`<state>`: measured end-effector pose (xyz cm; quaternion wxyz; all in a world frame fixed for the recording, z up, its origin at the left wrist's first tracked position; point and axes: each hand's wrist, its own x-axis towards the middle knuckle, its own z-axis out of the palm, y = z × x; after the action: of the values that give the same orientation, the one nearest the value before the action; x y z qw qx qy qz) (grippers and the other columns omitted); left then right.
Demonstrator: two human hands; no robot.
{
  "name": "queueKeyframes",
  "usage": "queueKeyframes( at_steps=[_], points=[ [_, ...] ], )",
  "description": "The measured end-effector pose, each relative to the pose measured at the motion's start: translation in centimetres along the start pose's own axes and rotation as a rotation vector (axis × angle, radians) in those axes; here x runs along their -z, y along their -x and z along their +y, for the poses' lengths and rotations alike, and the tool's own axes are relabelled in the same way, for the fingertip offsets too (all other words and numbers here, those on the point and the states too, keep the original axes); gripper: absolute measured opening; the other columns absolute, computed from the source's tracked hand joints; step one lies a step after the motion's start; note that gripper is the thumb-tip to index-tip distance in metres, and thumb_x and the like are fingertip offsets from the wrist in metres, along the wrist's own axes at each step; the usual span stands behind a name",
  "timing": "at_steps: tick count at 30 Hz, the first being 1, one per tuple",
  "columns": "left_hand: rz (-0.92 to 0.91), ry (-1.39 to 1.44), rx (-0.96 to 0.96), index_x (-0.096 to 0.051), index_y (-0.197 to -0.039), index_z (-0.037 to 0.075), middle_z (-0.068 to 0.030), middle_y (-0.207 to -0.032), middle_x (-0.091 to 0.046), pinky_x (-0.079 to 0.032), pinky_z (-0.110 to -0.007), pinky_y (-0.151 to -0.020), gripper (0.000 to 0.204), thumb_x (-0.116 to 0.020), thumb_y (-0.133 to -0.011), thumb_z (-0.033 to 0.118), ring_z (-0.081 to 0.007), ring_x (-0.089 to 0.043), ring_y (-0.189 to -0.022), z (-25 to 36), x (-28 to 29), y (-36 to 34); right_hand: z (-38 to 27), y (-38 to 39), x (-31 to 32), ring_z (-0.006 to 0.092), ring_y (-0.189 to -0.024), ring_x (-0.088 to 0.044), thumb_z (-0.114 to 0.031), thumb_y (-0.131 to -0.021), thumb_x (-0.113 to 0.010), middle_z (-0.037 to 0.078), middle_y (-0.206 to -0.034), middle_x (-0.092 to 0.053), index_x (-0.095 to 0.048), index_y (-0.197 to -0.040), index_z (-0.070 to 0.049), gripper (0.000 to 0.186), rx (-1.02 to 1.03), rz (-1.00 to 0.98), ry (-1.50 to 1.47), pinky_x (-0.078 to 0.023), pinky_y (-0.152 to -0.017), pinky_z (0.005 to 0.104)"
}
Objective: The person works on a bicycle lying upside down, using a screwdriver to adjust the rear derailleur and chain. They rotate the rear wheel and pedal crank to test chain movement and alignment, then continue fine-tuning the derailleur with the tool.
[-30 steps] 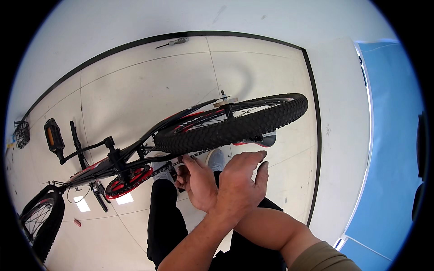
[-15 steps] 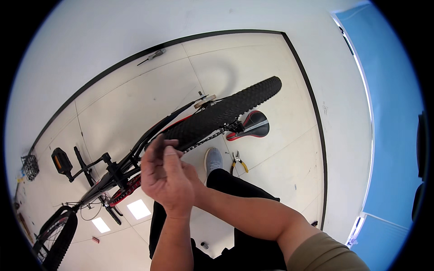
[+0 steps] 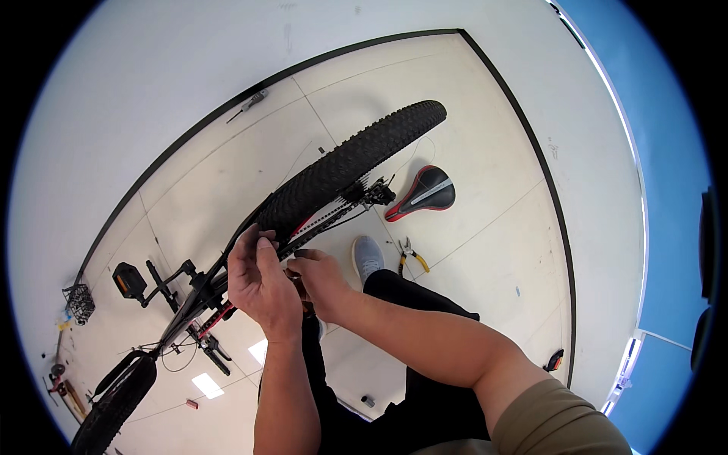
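Two hands: I see the left hand (image 3: pixel 264 287) half-curled, thumb raised, and the right hand (image 3: pixel 324 284) bent inward; what either pinches, I cannot tell.
Black-and-red bicycle (image 3: pixel 201 293): beyond both hands, long axis running near left to far right.
Black knobby tyre (image 3: pixel 355 156): far right, left fingertips nearer its near end.

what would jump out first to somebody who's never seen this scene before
Probably the bicycle's knobby black tyre, slanting across the middle toward the upper right. Next come the left hand and right hand, close together just below that tyre's lower end in the picture. Right of them, a black-and-red saddle and yellow-handled pliers stand out on the pale floor.
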<state>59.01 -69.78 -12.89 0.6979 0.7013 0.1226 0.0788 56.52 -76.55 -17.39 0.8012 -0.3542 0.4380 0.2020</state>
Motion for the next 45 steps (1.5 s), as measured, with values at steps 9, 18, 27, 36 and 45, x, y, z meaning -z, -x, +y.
queueKeyframes(
  at_steps=[9,18,27,36,45],
  points=[
    [-0.013,-0.039,-0.064,-0.066,-0.118,-0.004,-0.0096,-0.104,-0.072,-0.055,-0.028,-0.084,0.022,-0.061,-0.098,0.003,-0.013,-0.067,-0.092,-1.2,-0.3,0.7,1.0,-1.4,0.9,0.0227,-0.065,-0.059,-0.011,-0.089,-0.06,0.008,-0.081,-0.061,-0.064,-0.094,-0.005,0.009,-0.005,-0.118,0.079,-0.052,-0.06,0.0402],
    [-0.068,-0.058,-0.142,-0.066,-0.119,-0.001,-0.0114,-0.1,-0.069,-0.054,-0.028,-0.079,0.025,-0.065,-0.094,0.002,-0.0149,-0.067,-0.091,-0.3,0.6,1.1,0.7,0.3,-2.7,0.0216,-0.08,-0.06,-0.014,-0.091,-0.06,0.007,-0.091,-0.061,-0.062,-0.104,-0.006,0.016,0.02,-0.295,0.239,-0.052,-0.072,0.0394],
    [-0.01,0.021,-0.245,-0.066,-0.117,-0.002,-0.0131,-0.098,-0.068,-0.055,-0.031,-0.078,0.028,-0.066,-0.09,0.001,-0.0209,-0.068,-0.085,0.1,1.0,1.1,0.6,1.4,-3.7,0.0205,-0.096,-0.061,-0.017,-0.093,-0.06,0.005,-0.102,-0.062,-0.06,-0.114,-0.007,0.024,0.071,-0.336,0.305,-0.051,-0.083,0.0386],
    [0.012,-0.176,-0.318,-0.066,-0.118,0.0,-0.0152,-0.098,-0.067,-0.056,-0.036,-0.077,0.032,-0.068,-0.086,0.002,-0.029,-0.069,-0.087,-2.2,3.5,3.2,0.5,4.8,4.0,0.0193,-0.103,-0.062,-0.018,-0.095,-0.058,0.005,-0.11,-0.063,-0.057,-0.125,-0.006,0.033,0.173,-0.291,0.173,-0.05,-0.089,0.0374],
    [0.294,-0.223,-0.324,-0.067,-0.122,0.002,-0.0119,-0.105,-0.072,-0.055,-0.034,-0.085,0.03,-0.064,-0.093,0.006,-0.0209,-0.069,-0.091,3.6,18.5,10.1,4.9,11.7,9.4,0.0203,-0.077,-0.06,-0.015,-0.094,-0.059,0.004,-0.095,-0.064,-0.065,-0.115,-0.011,0.022,0.133,-0.337,-0.008,-0.05,-0.074,0.0396]
  ],
)
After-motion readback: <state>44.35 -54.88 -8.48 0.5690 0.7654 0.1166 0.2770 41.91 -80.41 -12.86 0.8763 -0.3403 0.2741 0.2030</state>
